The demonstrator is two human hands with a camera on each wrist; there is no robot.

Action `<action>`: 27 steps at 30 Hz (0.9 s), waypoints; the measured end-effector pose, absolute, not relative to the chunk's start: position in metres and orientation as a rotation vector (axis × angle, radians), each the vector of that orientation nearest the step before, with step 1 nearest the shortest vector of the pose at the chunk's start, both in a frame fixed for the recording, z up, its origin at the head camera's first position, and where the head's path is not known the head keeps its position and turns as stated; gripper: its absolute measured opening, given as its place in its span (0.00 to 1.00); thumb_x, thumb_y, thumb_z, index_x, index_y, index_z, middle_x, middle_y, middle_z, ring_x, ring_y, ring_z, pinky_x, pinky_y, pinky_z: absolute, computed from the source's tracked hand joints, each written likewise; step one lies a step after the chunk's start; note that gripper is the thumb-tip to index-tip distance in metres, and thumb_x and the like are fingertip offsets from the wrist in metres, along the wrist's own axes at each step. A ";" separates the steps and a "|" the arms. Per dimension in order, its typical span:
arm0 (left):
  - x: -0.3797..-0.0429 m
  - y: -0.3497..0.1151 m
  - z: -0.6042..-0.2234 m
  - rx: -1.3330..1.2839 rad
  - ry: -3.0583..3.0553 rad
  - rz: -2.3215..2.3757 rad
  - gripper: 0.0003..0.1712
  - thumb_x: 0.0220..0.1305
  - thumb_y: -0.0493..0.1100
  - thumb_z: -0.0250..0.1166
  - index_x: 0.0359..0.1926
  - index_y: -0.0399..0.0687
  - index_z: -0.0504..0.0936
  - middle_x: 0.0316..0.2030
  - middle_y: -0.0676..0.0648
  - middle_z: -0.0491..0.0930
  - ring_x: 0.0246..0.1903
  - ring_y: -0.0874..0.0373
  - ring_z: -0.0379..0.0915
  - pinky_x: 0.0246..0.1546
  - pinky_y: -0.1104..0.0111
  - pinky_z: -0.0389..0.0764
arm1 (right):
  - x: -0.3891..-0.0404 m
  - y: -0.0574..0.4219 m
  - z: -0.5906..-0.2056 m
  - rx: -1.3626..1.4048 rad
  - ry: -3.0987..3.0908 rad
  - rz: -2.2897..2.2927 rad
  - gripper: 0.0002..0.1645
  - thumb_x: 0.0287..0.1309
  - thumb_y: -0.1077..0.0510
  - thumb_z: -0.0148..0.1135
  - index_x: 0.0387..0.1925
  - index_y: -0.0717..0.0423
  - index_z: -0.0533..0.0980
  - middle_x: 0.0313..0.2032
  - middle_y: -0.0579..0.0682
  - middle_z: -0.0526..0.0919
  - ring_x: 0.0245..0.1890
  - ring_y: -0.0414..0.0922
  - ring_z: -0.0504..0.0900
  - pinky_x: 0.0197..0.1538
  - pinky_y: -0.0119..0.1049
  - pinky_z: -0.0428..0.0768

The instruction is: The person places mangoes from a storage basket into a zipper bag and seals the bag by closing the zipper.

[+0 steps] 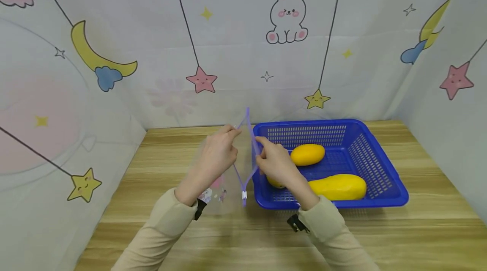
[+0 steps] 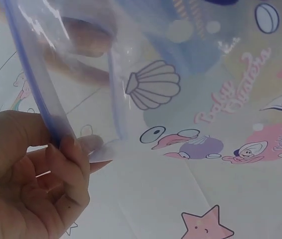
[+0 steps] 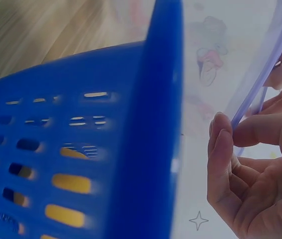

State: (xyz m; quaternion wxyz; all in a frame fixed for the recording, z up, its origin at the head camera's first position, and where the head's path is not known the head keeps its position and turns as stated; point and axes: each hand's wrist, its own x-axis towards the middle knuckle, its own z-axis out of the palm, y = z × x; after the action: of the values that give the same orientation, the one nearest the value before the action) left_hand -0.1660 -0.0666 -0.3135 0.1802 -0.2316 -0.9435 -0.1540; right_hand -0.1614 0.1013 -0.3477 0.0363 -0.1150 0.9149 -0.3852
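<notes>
A clear zip bag (image 2: 153, 84) with cartoon shells and a purple zip edge (image 1: 254, 144) is held up with its mouth spread in a diamond. My left hand (image 1: 218, 150) pinches one side of the mouth. Opposite it, my right hand (image 1: 277, 159) pinches the other side between thumb and fingers, next to the basket's left rim. A white slider (image 1: 244, 195) sits at the near end of the zip. In the right wrist view, the right hand (image 3: 260, 174) grips the purple strip beyond the blue basket wall (image 3: 146, 124).
The blue basket (image 1: 384, 165) stands on the wooden table (image 1: 430, 224) at right. Inside lie a yellow mango-like fruit (image 1: 308, 154), a long yellow fruit (image 1: 338, 187) and another yellow one (image 1: 274, 183), partly hidden by the right hand. Printed cloth (image 1: 243, 42) hangs behind.
</notes>
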 end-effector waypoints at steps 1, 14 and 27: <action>-0.166 -0.067 -0.313 -0.652 -2.666 -0.442 0.25 0.48 0.25 0.59 0.51 0.37 0.82 0.45 0.43 0.83 0.19 0.58 0.70 0.14 0.73 0.67 | -0.162 0.102 -0.348 -0.353 2.812 -1.182 0.33 0.60 0.64 0.54 0.68 0.58 0.63 0.18 0.50 0.81 0.13 0.40 0.75 0.17 0.30 0.70; -0.168 -0.079 -0.308 -0.602 -2.618 -0.488 0.15 0.50 0.26 0.57 0.37 0.37 0.86 0.40 0.43 0.83 0.14 0.61 0.61 0.12 0.73 0.62 | -0.163 0.110 -0.356 -0.308 2.799 -1.190 0.33 0.61 0.64 0.53 0.68 0.58 0.63 0.15 0.48 0.76 0.13 0.44 0.78 0.14 0.27 0.66; -0.168 -0.098 -0.301 -0.619 -2.635 -0.541 0.14 0.52 0.26 0.56 0.39 0.28 0.84 0.42 0.39 0.81 0.22 0.58 0.70 0.21 0.71 0.72 | -0.164 0.120 -0.362 -0.274 2.785 -1.179 0.31 0.59 0.65 0.54 0.66 0.57 0.66 0.19 0.49 0.81 0.18 0.50 0.83 0.13 0.26 0.62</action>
State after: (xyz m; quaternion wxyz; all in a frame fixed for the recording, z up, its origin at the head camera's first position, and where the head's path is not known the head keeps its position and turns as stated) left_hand -0.1682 -0.0981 -0.3005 0.1896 -0.2203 -0.9373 -0.1923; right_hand -0.1636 0.1198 -0.3621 0.0526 -0.0900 0.9159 -0.3877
